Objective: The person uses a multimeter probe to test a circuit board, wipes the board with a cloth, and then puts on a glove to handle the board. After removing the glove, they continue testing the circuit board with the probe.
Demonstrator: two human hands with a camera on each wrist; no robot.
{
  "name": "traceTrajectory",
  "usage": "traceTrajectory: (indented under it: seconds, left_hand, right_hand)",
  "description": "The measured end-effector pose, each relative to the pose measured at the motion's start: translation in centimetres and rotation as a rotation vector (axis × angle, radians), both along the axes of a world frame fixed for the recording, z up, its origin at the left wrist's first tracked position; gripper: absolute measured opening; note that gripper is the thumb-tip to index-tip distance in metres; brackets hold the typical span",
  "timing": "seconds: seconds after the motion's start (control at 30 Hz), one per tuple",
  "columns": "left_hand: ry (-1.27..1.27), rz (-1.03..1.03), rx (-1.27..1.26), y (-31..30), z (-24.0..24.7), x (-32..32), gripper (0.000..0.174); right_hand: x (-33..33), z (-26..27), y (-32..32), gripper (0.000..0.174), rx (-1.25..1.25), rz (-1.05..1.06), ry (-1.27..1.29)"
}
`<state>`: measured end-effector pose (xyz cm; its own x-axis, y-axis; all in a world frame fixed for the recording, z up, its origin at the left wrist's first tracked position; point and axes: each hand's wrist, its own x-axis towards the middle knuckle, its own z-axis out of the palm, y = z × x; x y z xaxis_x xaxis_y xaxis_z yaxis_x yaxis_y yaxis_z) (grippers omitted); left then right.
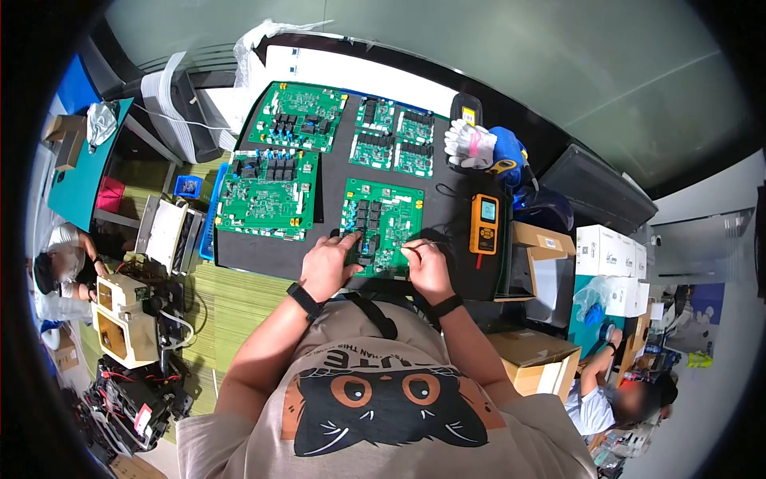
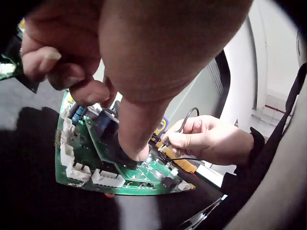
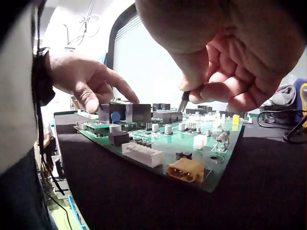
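Observation:
A green circuit board [image 1: 399,227] with black blocks and white connectors lies on the dark mat before the person. The left hand [image 1: 325,266] rests on its left part; in the right wrist view that hand's [image 3: 88,76] thumb and forefinger touch the black blocks [image 3: 138,112]. Over the board's right side, the right hand [image 1: 429,270] pinches a thin dark tool with a metal tip [image 3: 183,101], pointing down close to the board's parts. Whether the tip touches the board I cannot tell. A black cable [image 2: 193,111] loops by this hand in the left wrist view.
Larger green boards [image 1: 267,191] lie at the left of the mat, several small boards [image 1: 373,150] at the back. To the right are an orange meter [image 1: 483,223], white gloves [image 1: 469,145] and cardboard boxes [image 1: 531,355]. Two other people sit at the far sides.

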<state>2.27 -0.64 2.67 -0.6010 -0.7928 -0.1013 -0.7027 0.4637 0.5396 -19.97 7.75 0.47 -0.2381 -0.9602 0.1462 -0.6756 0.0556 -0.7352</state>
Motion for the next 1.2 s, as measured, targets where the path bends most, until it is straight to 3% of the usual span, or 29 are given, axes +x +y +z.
traceTrajectory:
  seconds: [0.5,1.2]
  left_hand:
    - [0.014,-0.004,-0.054,-0.2,-0.5,-0.2,0.066]
    - [-0.026,0.000,-0.040,-0.3,-0.6,-0.4,0.064]
  right_hand:
    - [-0.9,-1.4,-0.9,0.007,0.025,-0.024,-0.018]
    - [-0.5,-1.6,-0.9,0.010,0.027,0.071,0.171]
